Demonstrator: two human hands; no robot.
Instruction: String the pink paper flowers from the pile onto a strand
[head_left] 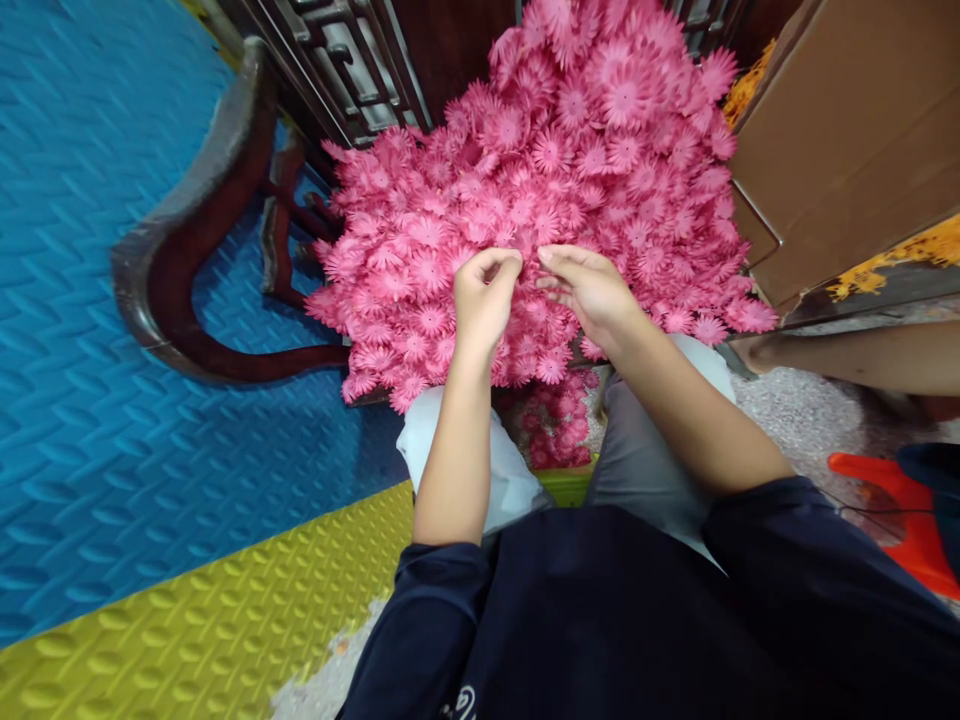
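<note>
A large heap of pink artificial flower heads (pixel 517 190) spreads out in front of me, with narrow pointed petals. Over its near middle, my left hand (pixel 484 295) has the thumb and forefinger pinched together. Anything between those fingertips is too small to make out. A short gap to the right, my right hand (pixel 589 290) brings its thumb and forefinger tips together, while the other fingers stretch loosely beneath. What this pinch holds, if anything, cannot be made out either. Pink petals lie just beneath both hands.
A dark curved wooden armrest (pixel 161 270) stands at the left over blue matting (pixel 67 400) with a yellow strip (pixel 225 590). Cardboard (pixel 847 130) rises at the right, near orange flowers (pixel 900 255). Another person's limb (pixel 862 360) and a red plastic object (pixel 900 510) are at the right.
</note>
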